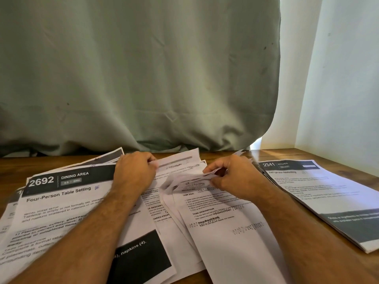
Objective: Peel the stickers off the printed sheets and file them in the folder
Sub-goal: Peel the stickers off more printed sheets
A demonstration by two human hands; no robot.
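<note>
Spread over a wooden table [291, 155], from its left edge to past the middle: loose printed sheets [215, 218], a "2692 Dining Area" page [61, 193] uppermost at left. Near the right edge, a squared stack [320, 193] headed "Kitchen". Left hand [134, 171] curled on a sheet's far edge. Right hand [231, 177] pinching a crumpled strip [190, 181], possibly a peeled sticker, above the middle sheets. Behind the far edge, a green curtain [139, 74].
</note>
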